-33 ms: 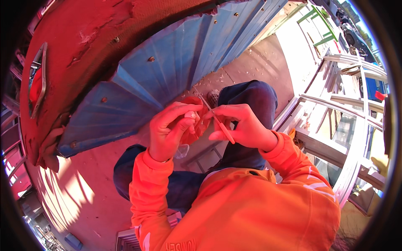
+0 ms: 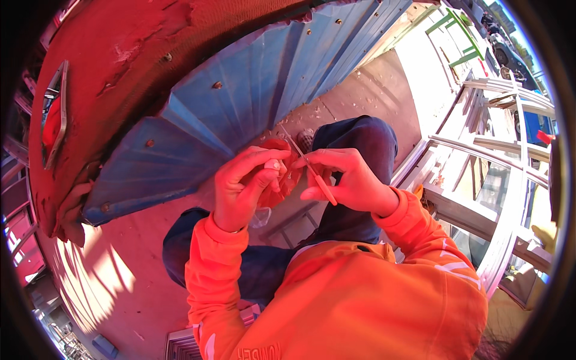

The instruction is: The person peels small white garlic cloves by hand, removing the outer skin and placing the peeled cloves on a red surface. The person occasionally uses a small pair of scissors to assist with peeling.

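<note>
My right hand (image 2: 342, 177) is closed round the orange handle of a slim knife (image 2: 324, 187). Its thin blade points up and to the left, past the fingers. Opposite it, my left hand (image 2: 246, 183) pinches a small whitish piece (image 2: 276, 165) between thumb and fingers; its exact kind is too small to make out. A crumpled red plastic bag (image 2: 279, 145) shows behind and between the two hands, partly hidden by them. The blade passes in front of the gap between my hands, next to the bag.
A blue corrugated metal sheet (image 2: 234, 78) stands just beyond my hands, under a worn red covering (image 2: 132, 42). White window frames (image 2: 510, 162) are stacked on the right. A green stool (image 2: 459, 36) stands farther off. My legs in dark trousers (image 2: 360, 135) are bent below my hands.
The knife's blade has shifted slightly, its tip reaching a little farther up and to the left. Both hands stay almost where they were.
</note>
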### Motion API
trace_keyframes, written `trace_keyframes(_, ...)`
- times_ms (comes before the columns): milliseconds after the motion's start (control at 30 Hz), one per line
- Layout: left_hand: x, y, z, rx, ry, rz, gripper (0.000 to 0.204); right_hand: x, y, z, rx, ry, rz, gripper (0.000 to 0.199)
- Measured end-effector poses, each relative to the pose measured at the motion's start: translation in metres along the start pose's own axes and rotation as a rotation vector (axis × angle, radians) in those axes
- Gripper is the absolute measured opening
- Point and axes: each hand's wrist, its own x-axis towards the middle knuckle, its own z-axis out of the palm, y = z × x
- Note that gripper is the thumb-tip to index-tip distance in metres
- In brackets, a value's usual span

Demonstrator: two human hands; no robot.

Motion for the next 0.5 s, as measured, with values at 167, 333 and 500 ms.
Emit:
trace_keyframes(167,-0.002,-0.002,-0.002,-0.061,0.023,-0.045,0.024,-0.001,-0.010,-0.009,-0.183,-0.026,0.055,0.044)
trace_keyframes(333,-0.001,-0.002,-0.006,-0.176,0.012,-0.078,0.025,-0.003,-0.009,-0.025,-0.165,-0.051,0.053,0.048)
trace_keyframes(500,-0.002,-0.002,-0.007,-0.198,0.045,-0.086,0.025,-0.002,-0.024,-0.026,-0.434,-0.060,-0.085,0.043)
